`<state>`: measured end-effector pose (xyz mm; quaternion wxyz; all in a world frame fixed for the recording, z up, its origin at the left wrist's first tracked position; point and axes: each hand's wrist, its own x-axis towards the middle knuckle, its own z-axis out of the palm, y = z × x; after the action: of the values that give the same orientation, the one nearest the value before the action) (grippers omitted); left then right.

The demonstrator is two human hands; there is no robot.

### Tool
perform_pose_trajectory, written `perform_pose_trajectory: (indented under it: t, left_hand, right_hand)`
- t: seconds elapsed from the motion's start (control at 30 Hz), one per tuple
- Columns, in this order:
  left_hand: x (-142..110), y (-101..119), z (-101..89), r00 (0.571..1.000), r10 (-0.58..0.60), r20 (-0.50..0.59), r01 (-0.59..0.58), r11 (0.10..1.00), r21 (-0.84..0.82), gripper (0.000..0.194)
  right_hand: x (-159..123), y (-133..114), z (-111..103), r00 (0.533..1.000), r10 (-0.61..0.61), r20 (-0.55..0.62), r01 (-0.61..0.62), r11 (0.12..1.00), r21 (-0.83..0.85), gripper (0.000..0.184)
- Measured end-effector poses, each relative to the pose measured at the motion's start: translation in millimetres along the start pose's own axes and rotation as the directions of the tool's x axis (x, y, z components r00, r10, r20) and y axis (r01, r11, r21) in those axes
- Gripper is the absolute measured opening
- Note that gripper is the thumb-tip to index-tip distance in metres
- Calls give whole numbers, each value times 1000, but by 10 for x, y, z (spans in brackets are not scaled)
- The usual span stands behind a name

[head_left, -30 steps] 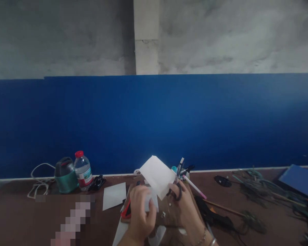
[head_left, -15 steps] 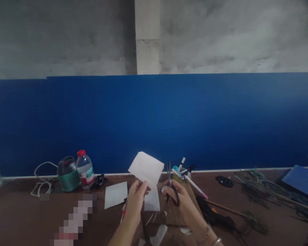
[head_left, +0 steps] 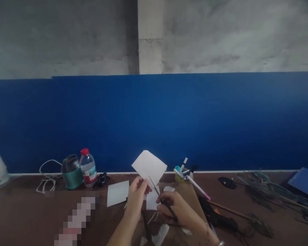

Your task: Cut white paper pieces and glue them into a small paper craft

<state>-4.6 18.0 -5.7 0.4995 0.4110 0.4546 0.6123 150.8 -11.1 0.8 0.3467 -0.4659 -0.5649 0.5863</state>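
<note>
My left hand (head_left: 138,194) pinches a white sheet of paper (head_left: 149,165) by its lower edge and holds it up above the table. My right hand (head_left: 173,205) grips dark-handled scissors (head_left: 166,204), their blades pointing up and left across the paper's lower part. Whether the blades are cutting into the sheet I cannot tell. Below the hands another white paper piece (head_left: 152,201) lies on the table, with cut scraps (head_left: 161,235) nearer to me. Left of my left hand lies a pale square sheet (head_left: 118,193).
A red-capped water bottle (head_left: 88,168), a green tape roll (head_left: 72,174) and a white cable (head_left: 48,182) stand at the left. A pen holder (head_left: 181,175) with markers is behind my right hand. Farther right lie a black glue gun (head_left: 222,218), dried stems (head_left: 267,191) and a blue folder (head_left: 304,181).
My right hand has brought the scissors left and tilted them from upright, so the blades now overlap the paper. The view has shifted slightly.
</note>
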Motion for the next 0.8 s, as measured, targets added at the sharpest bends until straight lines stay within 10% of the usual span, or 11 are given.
perform_pose_trajectory:
  t: [0.8]
  left_hand:
    - [-28,-5,29,980,-81,181,113,978,-175,28]
  right_hand:
    - [38,19,39,1000,-1,-14,1,1000,10,31]
